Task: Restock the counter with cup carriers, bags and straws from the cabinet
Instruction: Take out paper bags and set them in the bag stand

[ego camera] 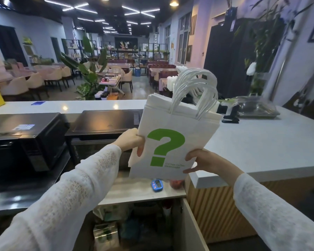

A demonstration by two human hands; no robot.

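A stack of flat white paper bags (178,124), printed with a green question mark and topped by white twisted handles, is held upright in the air in front of me. My left hand (132,140) grips its left edge and my right hand (199,160) grips its lower right corner. The stack hovers over the near corner of the white counter (261,145). Below my arms the cabinet (134,225) stands open, with boxes and packets dimly visible inside.
Two black appliances (25,138) sit on the lower worktop to the left. A blue timer (156,184) and a red object lie on the shelf under the bags. A black holder and a clear-lidded tray (256,107) stand on the counter's far right.
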